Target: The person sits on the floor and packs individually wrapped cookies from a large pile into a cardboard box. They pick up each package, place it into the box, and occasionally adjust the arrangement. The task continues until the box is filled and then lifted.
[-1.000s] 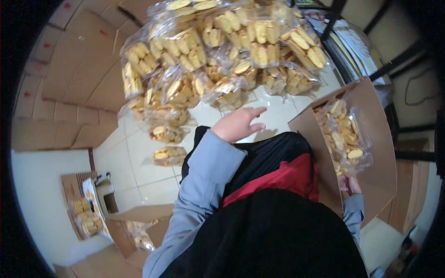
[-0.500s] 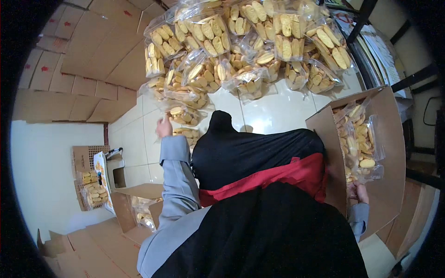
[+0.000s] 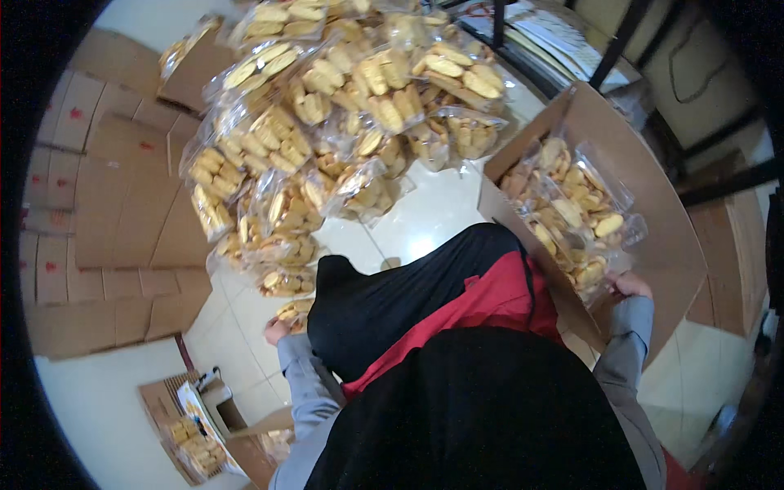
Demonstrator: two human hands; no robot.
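My left hand [image 3: 278, 329] is low beside my knee, its fingers closed at the edge of a clear bag of long yellow biscuits [image 3: 296, 310], the nearest in a row on the floor. My leg partly hides that bag. On the right, my right hand [image 3: 631, 286] reaches inside an open cardboard box [image 3: 665, 245], fingers closed on the near end of a clear biscuit bag [image 3: 590, 271]. More filled bags [image 3: 572, 188] lie in the box beyond it.
A large heap of biscuit bags [image 3: 327, 106] covers the tiled floor ahead. Stacked flat cardboard [image 3: 122, 188] leans along the left wall. A black metal rack [image 3: 629, 41] stands at the far right. Another open box [image 3: 257, 457] with a bag sits behind my left arm.
My view has turned, shifting the heap leftward and the box upward. My left hand has drawn back from a farther bag to the nearest one; my right hand remains in the box.
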